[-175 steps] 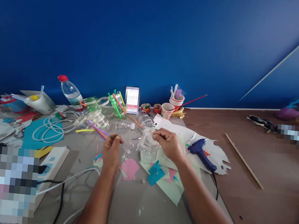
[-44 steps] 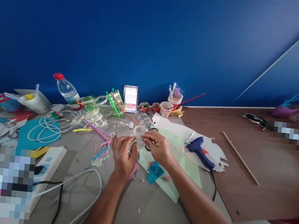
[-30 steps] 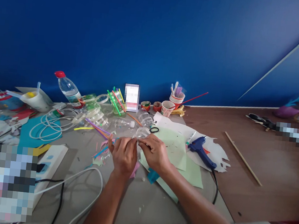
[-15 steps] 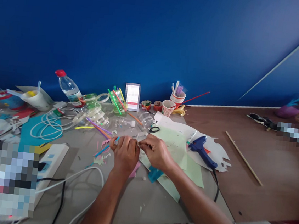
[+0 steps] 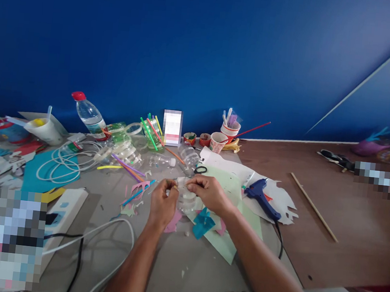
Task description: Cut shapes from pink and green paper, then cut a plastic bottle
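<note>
Between my two hands is a clear plastic bottle piece (image 5: 186, 202), see-through and rounded, its outline partly covered by fingers. My left hand (image 5: 164, 204) is closed, thumb and fingertips pinched at its left edge. On the other side my right hand (image 5: 209, 195) pinches near its top, fingers bent. Below them lie a pink paper scrap (image 5: 173, 222) and teal cut paper (image 5: 203, 223). A pale green sheet (image 5: 234, 192) extends beside my right hand. Left of my left hand are a blue straw (image 5: 137, 194) and pink paper cut-outs (image 5: 141, 187).
A blue glue gun (image 5: 262, 198) lies on torn white paper at the right, near a wooden stick (image 5: 314, 206). Paper cups (image 5: 218, 142), clear bottles (image 5: 90, 115) and a phone-like screen (image 5: 172, 127) stand at the back. A power strip (image 5: 66, 207) and white cable (image 5: 130, 232) are left.
The clear plastic bottle piece has come toward me and now shows below my fingers. My left hand has turned, exposing its thumb side. More of the teal and pink paper is uncovered.
</note>
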A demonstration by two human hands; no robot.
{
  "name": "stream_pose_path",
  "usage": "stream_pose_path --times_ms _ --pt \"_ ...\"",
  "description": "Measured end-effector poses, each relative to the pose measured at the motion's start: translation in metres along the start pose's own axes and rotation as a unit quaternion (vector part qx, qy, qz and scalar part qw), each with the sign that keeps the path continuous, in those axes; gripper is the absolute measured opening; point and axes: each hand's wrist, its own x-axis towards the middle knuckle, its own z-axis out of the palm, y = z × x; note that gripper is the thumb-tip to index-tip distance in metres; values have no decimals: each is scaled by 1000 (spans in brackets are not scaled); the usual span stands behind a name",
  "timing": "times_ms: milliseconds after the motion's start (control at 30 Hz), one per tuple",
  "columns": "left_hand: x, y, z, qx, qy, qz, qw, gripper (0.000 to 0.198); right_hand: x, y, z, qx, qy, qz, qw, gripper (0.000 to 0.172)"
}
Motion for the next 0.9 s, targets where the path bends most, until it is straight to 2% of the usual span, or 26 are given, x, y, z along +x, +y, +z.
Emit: stream_pose_path --times_ms 100,233,300,367,433,567,700,900 --pt "0 3 1 -78 -34 -48 995 7 1 0 -4 38 -15 24 999 14" --pt "0 5 0 -73 -51 -41 995 10 1 1 -6 59 -21 48 997 16" --pt "0 5 -3 -11 -34 21 999 11 2 3 -7 57 -7 54 997 17" --pt "0 4 -6 57 2 110 992 14 3 5 -9 50 15 51 997 18" --pt "0 3 -10 98 46 186 977 20 4 6 -13 41 42 45 997 19" --pt "-3 2 -12 167 120 271 941 20 3 2 -18 -1 86 14 996 17" --pt "-7 0 -6 243 107 330 906 17 -3 -6 -9 -68 94 -46 992 15" --pt "-10 -1 -3 314 95 371 869 15 -9 -9 7 -120 78 -105 984 21"
